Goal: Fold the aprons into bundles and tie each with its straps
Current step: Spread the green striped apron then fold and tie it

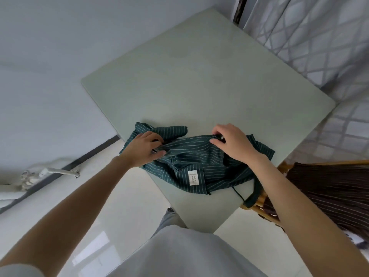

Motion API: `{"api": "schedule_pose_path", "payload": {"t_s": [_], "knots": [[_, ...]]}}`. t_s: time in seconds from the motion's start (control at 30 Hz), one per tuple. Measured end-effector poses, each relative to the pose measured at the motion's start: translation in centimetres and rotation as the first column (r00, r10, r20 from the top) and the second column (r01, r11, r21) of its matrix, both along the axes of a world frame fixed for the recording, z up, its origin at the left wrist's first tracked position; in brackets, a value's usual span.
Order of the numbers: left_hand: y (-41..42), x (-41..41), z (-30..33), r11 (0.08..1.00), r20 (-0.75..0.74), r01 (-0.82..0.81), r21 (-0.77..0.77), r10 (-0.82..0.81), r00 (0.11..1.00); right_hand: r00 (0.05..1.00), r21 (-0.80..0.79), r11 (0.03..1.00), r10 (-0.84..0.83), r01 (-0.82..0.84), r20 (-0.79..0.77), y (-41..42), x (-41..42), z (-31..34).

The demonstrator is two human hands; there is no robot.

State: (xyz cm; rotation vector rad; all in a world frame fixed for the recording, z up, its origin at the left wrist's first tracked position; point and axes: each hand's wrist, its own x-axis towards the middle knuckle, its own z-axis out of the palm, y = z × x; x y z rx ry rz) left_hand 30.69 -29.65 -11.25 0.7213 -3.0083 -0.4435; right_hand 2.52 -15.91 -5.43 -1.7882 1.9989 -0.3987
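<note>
A dark green apron (195,156) with thin white stripes lies crumpled near the front corner of the pale green table (199,76). A white label (194,177) shows on its near side. My left hand (145,147) pinches a fold of the cloth at its left end. At the upper right edge of the apron, my right hand (229,142) grips the fabric with curled fingers. A dark strap (252,194) of the apron hangs over the table's right edge.
A brown striped apron (323,192) lies over a wooden chair (283,166) at the table's right. A patterned curtain (319,47) hangs at the back right. A white pipe fitting (50,172) sits on the floor at the left, by the wall.
</note>
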Motion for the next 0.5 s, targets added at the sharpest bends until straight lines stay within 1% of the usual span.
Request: {"api": "schedule_pose_path", "payload": {"t_s": [0.07, 0.1, 0.13, 0.17, 0.2, 0.23, 0.27, 0.3, 0.33, 0.37, 0.4, 0.47, 0.5], "knots": [[-0.3, 0.3, 1.4, 0.999, -0.200, 0.053, 0.010, -0.050, 0.979, 0.981, 0.001, 0.997, -0.070, 0.071, 0.179, 0.4, -0.7, 1.8], [-0.4, 0.1, 2.4, 0.998, -0.278, 0.058, 0.005, -0.055, 0.959, 0.961, -0.026, 0.994, -0.094, 0.104, 0.261, 0.4, -1.0, 2.9], [-0.7, -0.2, 3.3, 0.999, -0.347, 0.045, 0.013, -0.038, 0.937, 0.949, -0.066, 0.989, -0.104, 0.130, 0.298, 0.1, -1.2, 3.9], [-0.8, -0.6, 4.5, 0.999, -0.405, 0.009, 0.048, 0.011, 0.914, 0.950, -0.104, 0.983, -0.113, 0.149, 0.292, -0.2, -1.5, 4.7], [-1.0, -1.1, 5.6, 0.990, -0.457, -0.041, 0.133, 0.098, 0.884, 0.957, -0.138, 0.977, -0.120, 0.161, 0.264, -0.7, -1.7, 5.4], [-1.1, -1.5, 6.9, 0.955, -0.470, -0.105, 0.277, 0.230, 0.852, 0.965, -0.169, 0.971, -0.127, 0.168, 0.229, -1.2, -2.0, 6.0], [-1.2, -1.9, 8.0, 0.861, -0.425, -0.153, 0.485, 0.385, 0.819, 0.971, -0.189, 0.966, -0.137, 0.175, 0.197, -1.8, -2.3, 6.5], [-1.6, -2.4, 9.0, 0.717, -0.340, -0.149, 0.681, 0.490, 0.803, 0.973, -0.202, 0.962, -0.152, 0.185, 0.172, -2.4, -2.7, 7.0], [-2.1, -2.8, 9.5, 0.585, -0.252, -0.140, 0.799, 0.538, 0.804, 0.976, -0.207, 0.959, -0.168, 0.195, 0.142, -3.1, -3.1, 7.4], [-3.0, -3.3, 9.5, 0.530, -0.194, -0.153, 0.834, 0.540, 0.819, 0.976, -0.212, 0.955, -0.185, 0.206, 0.117, -4.1, -3.7, 7.8], [-3.7, -3.7, 9.4, 0.509, -0.167, -0.153, 0.847, 0.529, 0.832, 0.976, -0.218, 0.953, -0.197, 0.213, 0.093, -4.9, -4.2, 8.1], [-5.4, -4.4, 8.9, 0.518, -0.212, -0.104, 0.849, 0.515, 0.831, 0.975, -0.245, 0.944, -0.212, 0.221, 0.062, -6.8, -5.4, 8.8], [-6.9, -4.8, 8.8, 0.551, -0.241, -0.099, 0.828, 0.510, 0.826, 0.972, -0.256, 0.937, -0.229, 0.236, 0.059, -8.1, -6.1, 9.1]]}}
